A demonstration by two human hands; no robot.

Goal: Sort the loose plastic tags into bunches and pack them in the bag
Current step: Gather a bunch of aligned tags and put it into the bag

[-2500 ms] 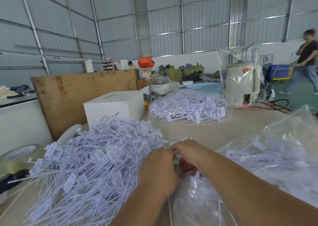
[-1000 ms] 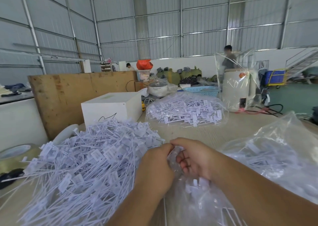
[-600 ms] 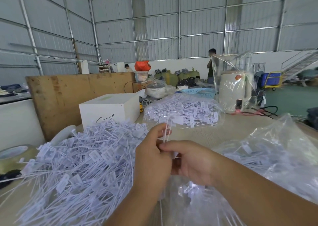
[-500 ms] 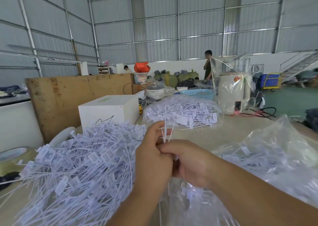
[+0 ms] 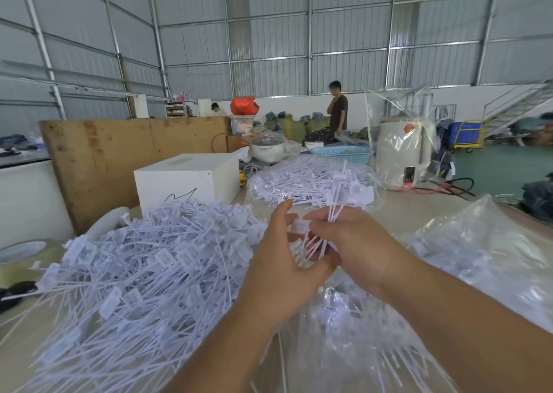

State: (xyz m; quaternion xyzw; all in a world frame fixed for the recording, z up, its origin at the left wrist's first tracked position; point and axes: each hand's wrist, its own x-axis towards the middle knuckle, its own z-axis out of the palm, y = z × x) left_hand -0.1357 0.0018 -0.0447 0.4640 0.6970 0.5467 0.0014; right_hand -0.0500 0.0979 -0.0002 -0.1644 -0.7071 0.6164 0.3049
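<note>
The near edge of the pale wooden table (image 5: 419, 213) was cut off, and the clear plastic bag (image 5: 353, 326) under the wrists blurred to a haze. A second clear bag of tags (image 5: 314, 183) lay farther back; a third crumpled bag (image 5: 484, 249) sat right. The right hand (image 5: 356, 243) pinched a small bunch of white plastic tags (image 5: 335, 207), stems upright. The left hand (image 5: 281, 267) touched it, fingers relaxed and uncurled. The loose heap of white tags (image 5: 134, 273) hid the table at left, before a white box (image 5: 185, 183).
</note>
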